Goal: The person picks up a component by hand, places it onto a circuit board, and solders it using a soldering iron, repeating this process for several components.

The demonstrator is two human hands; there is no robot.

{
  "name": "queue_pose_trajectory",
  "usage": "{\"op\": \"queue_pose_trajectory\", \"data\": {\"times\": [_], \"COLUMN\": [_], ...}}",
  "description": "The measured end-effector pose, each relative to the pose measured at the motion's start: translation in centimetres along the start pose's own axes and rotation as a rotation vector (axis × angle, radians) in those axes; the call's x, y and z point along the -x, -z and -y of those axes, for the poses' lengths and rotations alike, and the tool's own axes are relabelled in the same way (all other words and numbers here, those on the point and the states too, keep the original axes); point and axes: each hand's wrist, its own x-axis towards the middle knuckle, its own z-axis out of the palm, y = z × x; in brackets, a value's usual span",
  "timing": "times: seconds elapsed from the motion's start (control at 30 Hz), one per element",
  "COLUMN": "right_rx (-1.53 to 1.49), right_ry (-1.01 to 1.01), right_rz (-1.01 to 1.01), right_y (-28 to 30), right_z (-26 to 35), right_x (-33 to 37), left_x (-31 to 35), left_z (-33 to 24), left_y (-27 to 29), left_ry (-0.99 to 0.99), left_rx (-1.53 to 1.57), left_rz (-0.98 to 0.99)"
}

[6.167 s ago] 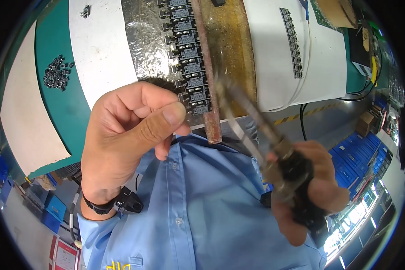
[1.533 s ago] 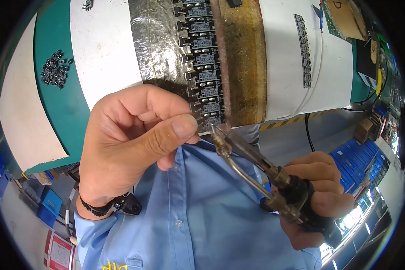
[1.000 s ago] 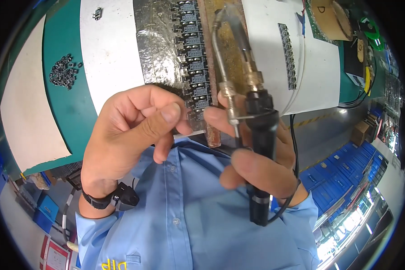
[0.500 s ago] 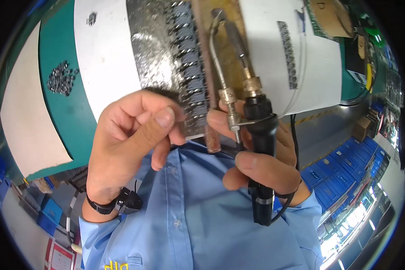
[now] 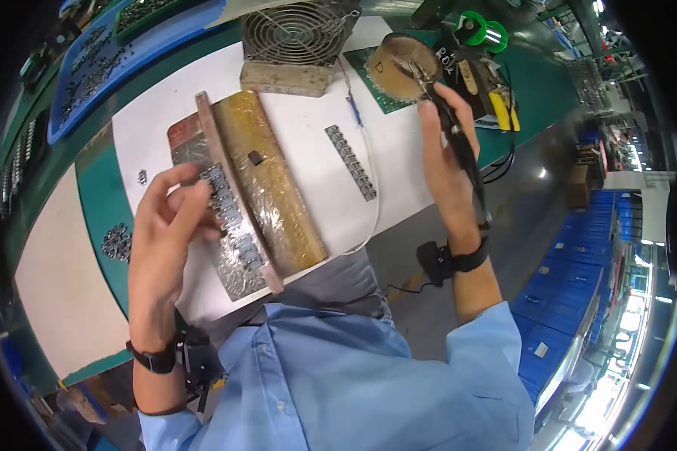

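Note:
My right hand [image 5: 447, 169] is wrapped round the black handle of a soldering iron [image 5: 462, 143]. Its metal tip end is over a round brown dish [image 5: 387, 74] at the back right. Thumb and fingers of my left hand [image 5: 165, 222] are curled together beside a row of small dark electronic parts [image 5: 224, 199]; whatever they pinch, if anything, is hidden. That row lies along a reddish-brown bar [image 5: 238, 192] on a flat board, silvery on the left and amber [image 5: 282, 199] on the right. A small dark block [image 5: 256, 158] rests on the amber side.
A fan with a wire guard [image 5: 297, 36] stands behind the board. Right of the board lies a strip of parts [image 5: 351, 161], with a pale cable [image 5: 374, 214] close by. Loose parts [image 5: 116, 242] are heaped at left, near a blue tray [image 5: 66, 113]. A green spool [image 5: 470, 28] stands far right.
My right hand has carried the soldering iron from beside the bar out to the brown dish at the back right. My left hand stays by the row. The view now takes in more of the bench.

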Motion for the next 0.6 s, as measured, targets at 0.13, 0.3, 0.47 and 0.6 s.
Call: {"op": "queue_pose_trajectory", "data": {"times": [0.13, 0.3, 0.47, 0.6], "right_rx": [-0.175, -0.233, -0.396, -0.653], "right_ry": [-0.065, 0.072, 0.066, -0.007], "right_rz": [-0.071, -0.031, 0.175, 0.184], "right_y": [-0.7, -1.2, -1.1, -1.3], "right_z": [0.0, 3.3, 6.2, 8.3], "right_x": [0.0, 2.9, 6.3, 7.9], "left_x": [-1.4, -1.8, -1.2, 0.4], "left_z": [-0.6, -1.6, -0.9, -3.0], "left_y": [-0.9, -1.7, -2.8, -4.2], "left_ry": [0.067, -0.049, -0.253, -0.362], "left_rx": [-0.012, -0.182, -0.383, -0.321], "left_rz": [0.037, 0.093, -0.034, -0.103]}}
